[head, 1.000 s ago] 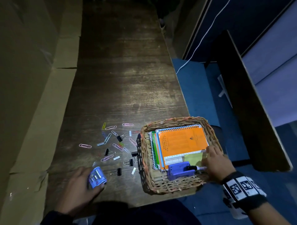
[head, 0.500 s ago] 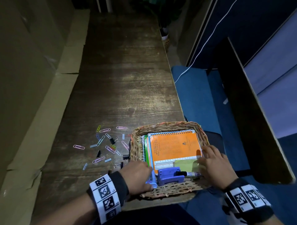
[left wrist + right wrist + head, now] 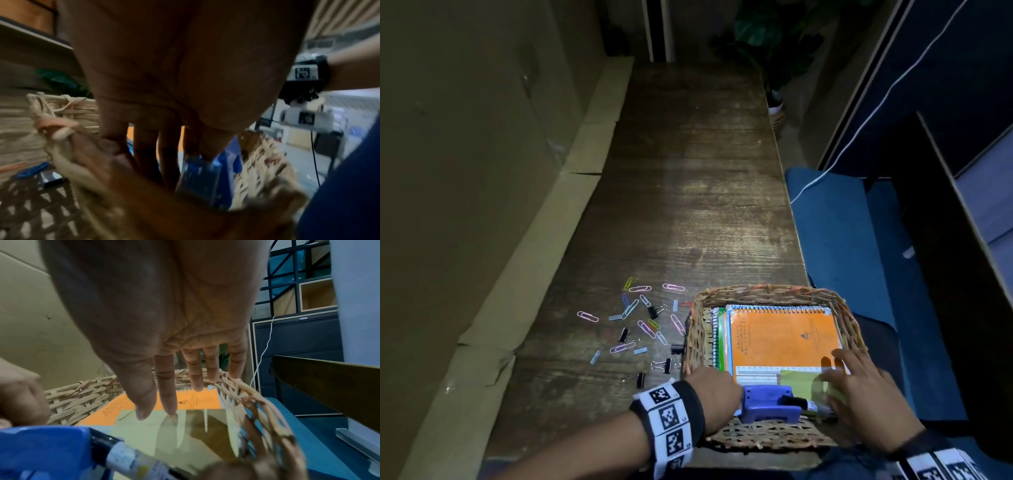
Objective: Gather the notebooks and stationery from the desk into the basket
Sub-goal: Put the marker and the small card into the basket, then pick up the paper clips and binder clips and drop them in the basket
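Long dark wooden desk [image 3: 688, 205] runs away from the camera, and the wicker basket [image 3: 767, 294] sits at its near right corner. Inside, an orange spiral notebook [image 3: 784, 335] lies flat on a stack of others, spiral along the far edge; there's printing on the cover but it's too small to read. A yellow-green sticky pad [image 3: 156, 433] covers its near corner, next to a blue stapler-looking thing [image 3: 770, 404] lying with its long axis left to right along the near wall, with a marker [image 3: 796, 401] by its right end, label blurry. Right hand [image 3: 866, 397] hovers over the pad, fingers straight and spread, holding nothing. Left hand [image 3: 714, 394] is at the basket's near left corner, fingers wrapped on a clear blue plastic item [image 3: 198, 177]; wrist view is smeared so I can't tell what it is. Paper clips [image 3: 643, 322] and black binder clips [image 3: 654, 311] are scattered on the desk left of the basket.
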The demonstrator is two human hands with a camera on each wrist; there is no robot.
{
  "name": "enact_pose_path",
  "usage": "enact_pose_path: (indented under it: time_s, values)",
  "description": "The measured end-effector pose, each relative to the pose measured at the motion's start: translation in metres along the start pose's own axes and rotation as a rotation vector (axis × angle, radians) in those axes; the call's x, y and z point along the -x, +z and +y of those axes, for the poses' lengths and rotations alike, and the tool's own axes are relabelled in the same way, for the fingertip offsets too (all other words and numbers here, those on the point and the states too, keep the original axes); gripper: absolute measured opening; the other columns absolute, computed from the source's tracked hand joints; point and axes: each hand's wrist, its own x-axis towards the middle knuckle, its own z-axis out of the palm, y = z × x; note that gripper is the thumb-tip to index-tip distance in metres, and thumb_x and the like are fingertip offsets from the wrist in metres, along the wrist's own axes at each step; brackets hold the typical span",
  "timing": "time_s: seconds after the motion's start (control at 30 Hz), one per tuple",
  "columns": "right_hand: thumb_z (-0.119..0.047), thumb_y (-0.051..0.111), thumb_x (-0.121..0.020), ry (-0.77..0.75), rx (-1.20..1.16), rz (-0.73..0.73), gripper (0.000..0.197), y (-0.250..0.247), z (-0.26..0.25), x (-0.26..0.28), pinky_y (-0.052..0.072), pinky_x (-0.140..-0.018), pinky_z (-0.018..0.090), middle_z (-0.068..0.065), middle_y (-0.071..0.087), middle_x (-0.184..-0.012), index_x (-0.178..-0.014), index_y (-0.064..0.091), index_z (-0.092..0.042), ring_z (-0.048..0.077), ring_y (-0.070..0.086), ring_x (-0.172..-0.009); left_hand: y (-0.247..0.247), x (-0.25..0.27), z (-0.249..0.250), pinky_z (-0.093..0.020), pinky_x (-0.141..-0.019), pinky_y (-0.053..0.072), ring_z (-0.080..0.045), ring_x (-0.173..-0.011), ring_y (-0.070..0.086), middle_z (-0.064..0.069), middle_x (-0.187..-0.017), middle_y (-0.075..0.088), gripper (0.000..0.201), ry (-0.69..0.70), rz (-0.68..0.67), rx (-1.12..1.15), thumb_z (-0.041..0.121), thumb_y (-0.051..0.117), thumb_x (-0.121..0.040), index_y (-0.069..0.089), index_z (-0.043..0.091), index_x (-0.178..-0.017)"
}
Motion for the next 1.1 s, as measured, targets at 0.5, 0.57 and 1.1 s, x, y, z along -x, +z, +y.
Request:
enact_pose_path:
  time_s: [0.5, 0.57, 1.1]
  values:
    - [-0.021, 0.065, -0.083, -0.256, -0.389, 0.205, 0.029, -0.131, -0.168, -0.106, 0.048, -0.088, 0.032, 0.001, 0.06, -0.114, -0.111, 0.063, -0.022, 0.021, 0.059, -0.102, 0.045, 0.092, -0.221, -0.032, -0.081, 0.045, -0.029, -0.098, 0.061, -0.009, -0.104, 0.065, 0.018, -0.63, 0.652, 0.598, 0.018, 0.06, -0.085, 0.066, 0.012, -0.101]
    - [-0.018, 0.065, -0.081, -0.199, -0.426, 0.108, 0.029, -0.116, -0.206, -0.138, 0.049, -0.09, 0.033, 0.007, 0.065, -0.113, -0.111, 0.065, -0.021, 0.024, 0.062, -0.102, 0.06, 0.093, -0.247, -0.033, -0.086, 0.046, -0.029, -0.101, 0.06, -0.009, -0.106, 0.065, 0.018, -0.584, 0.663, 0.553, 0.013, 0.059, -0.084, 0.067, 0.012, -0.1]
    - [-0.006, 0.047, -0.09, 0.162, -0.372, -0.118, 0.026, -0.042, -0.301, -0.206, 0.048, -0.089, 0.042, 0.022, 0.058, -0.122, -0.112, 0.061, 0.001, 0.036, 0.056, -0.113, 0.097, 0.08, -0.263, -0.034, -0.063, 0.054, -0.032, -0.08, 0.068, -0.004, -0.103, 0.07, 0.011, -0.522, 0.459, 0.262, 0.017, 0.063, -0.083, 0.071, 0.021, -0.09]
